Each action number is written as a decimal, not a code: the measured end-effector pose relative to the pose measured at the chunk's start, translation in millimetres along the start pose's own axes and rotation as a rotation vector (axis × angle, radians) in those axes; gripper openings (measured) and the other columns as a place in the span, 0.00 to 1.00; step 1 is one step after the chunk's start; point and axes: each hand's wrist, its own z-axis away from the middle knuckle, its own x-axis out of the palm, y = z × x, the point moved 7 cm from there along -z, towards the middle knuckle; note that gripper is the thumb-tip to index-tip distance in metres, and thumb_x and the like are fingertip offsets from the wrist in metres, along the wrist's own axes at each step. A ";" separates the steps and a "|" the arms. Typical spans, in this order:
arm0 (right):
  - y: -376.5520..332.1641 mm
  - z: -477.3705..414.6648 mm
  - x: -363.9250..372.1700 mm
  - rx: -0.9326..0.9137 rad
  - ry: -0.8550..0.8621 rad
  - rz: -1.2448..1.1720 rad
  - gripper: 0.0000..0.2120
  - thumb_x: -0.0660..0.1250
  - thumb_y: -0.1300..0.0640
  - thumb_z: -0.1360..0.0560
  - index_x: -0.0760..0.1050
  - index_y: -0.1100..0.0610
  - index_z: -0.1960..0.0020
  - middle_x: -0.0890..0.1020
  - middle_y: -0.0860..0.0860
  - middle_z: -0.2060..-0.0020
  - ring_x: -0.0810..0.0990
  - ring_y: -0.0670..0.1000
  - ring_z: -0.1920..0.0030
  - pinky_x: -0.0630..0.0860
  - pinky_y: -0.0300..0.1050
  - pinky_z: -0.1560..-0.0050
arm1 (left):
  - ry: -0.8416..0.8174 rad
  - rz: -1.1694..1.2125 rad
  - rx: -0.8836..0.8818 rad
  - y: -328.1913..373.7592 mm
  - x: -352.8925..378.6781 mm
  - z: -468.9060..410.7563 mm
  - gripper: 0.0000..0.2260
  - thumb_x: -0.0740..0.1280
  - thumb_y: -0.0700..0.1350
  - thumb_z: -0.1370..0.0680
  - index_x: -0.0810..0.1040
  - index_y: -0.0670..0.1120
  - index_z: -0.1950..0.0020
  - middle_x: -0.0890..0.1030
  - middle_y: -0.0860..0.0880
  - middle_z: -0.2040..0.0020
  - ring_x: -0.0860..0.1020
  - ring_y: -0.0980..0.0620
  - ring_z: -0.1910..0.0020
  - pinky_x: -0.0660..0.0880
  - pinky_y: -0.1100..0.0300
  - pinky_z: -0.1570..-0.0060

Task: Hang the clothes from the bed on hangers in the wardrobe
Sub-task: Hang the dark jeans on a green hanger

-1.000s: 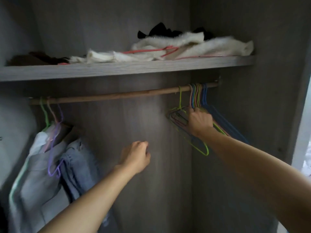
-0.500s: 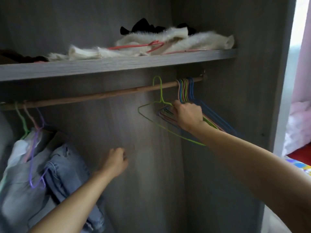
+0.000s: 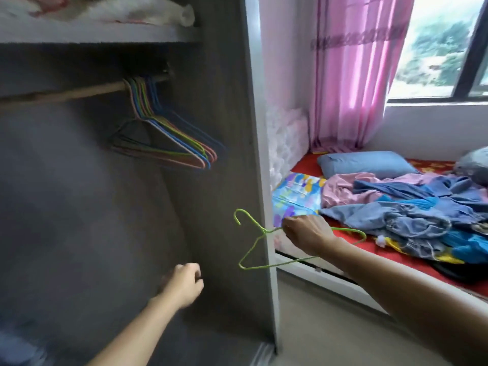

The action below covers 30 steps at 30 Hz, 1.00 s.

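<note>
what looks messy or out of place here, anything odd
Mostly the clothes: they lie in a crumpled heap on the bed, neither folded nor hung. In the wardrobe, the spare hangers are bunched at the right end of the rod and hang tilted. The right hand grips a green hanger, off the rod.

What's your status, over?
Right hand grips thin green wire hanger. Left hand empty, loosely curled. Blue denim and pink clothes piled on red bed. No obstruction seen.
</note>
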 end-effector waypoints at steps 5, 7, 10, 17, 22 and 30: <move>140.2 107.8 20.8 0.278 -0.081 0.028 0.13 0.55 0.48 0.20 0.75 0.50 0.45 0.82 0.50 0.47 0.81 0.58 0.49 0.66 0.48 0.60 | -0.056 -0.074 0.235 146.1 34.2 -14.8 0.11 0.61 0.53 0.23 0.76 0.55 0.43 0.80 0.51 0.44 0.78 0.48 0.44 0.73 0.57 0.47; 200.6 152.3 27.3 0.405 -0.096 0.024 0.13 0.54 0.47 0.21 0.75 0.48 0.44 0.82 0.49 0.46 0.81 0.57 0.48 0.69 0.48 0.58 | -0.078 -0.059 0.327 208.1 47.9 -27.7 0.10 0.61 0.53 0.22 0.75 0.54 0.42 0.80 0.51 0.44 0.78 0.49 0.45 0.73 0.56 0.47; 292.3 220.6 30.4 0.599 -0.118 0.025 0.14 0.55 0.44 0.22 0.75 0.47 0.44 0.83 0.49 0.47 0.81 0.55 0.48 0.71 0.47 0.57 | -0.135 -0.024 0.408 309.7 79.7 -48.4 0.08 0.61 0.52 0.24 0.75 0.54 0.47 0.79 0.51 0.46 0.77 0.49 0.46 0.74 0.56 0.47; 451.7 347.6 9.3 0.924 -0.106 -0.020 0.13 0.58 0.45 0.22 0.77 0.47 0.45 0.84 0.51 0.51 0.82 0.56 0.51 0.73 0.47 0.56 | -0.343 0.031 0.545 524.5 161.9 -40.1 0.04 0.63 0.54 0.29 0.75 0.57 0.57 0.83 0.53 0.51 0.80 0.52 0.50 0.77 0.56 0.49; 537.3 395.4 4.1 1.099 -0.056 -0.067 0.11 0.58 0.46 0.22 0.78 0.47 0.48 0.84 0.49 0.55 0.82 0.54 0.54 0.72 0.45 0.61 | -0.368 -0.005 0.649 619.6 181.3 -44.5 0.09 0.64 0.55 0.26 0.77 0.54 0.49 0.81 0.54 0.49 0.79 0.53 0.51 0.77 0.56 0.51; 665.2 439.0 72.4 1.350 -0.229 -0.215 0.11 0.60 0.47 0.23 0.80 0.49 0.54 0.84 0.49 0.55 0.80 0.55 0.51 0.72 0.46 0.57 | -0.456 -0.071 0.699 739.4 238.9 -125.1 0.05 0.64 0.52 0.24 0.76 0.53 0.51 0.81 0.52 0.48 0.78 0.52 0.50 0.74 0.58 0.54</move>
